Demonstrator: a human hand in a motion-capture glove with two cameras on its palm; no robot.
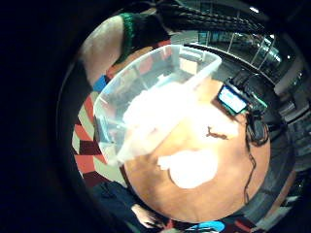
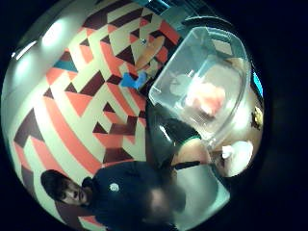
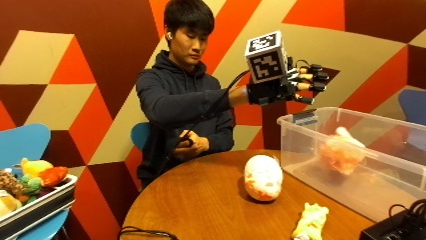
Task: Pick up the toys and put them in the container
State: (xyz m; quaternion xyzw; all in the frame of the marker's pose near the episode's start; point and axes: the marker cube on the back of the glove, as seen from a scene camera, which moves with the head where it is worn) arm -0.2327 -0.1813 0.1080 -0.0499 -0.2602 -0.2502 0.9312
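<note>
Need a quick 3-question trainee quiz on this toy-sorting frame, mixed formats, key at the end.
1. True or false: the gloved right hand holds a toy.
2. How many toys lie on the table outside the container?
3. The pink-orange toy is: A) on the table, B) in the container, C) in the hand's grip.

Key: 1 false, the hand is raised beside the container and carries nothing; 2 two, the white-and-orange toy and the yellow toy; 3 B.

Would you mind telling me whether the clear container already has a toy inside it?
Yes: an orange plush toy lies inside the clear container, seen through its wall.
</note>
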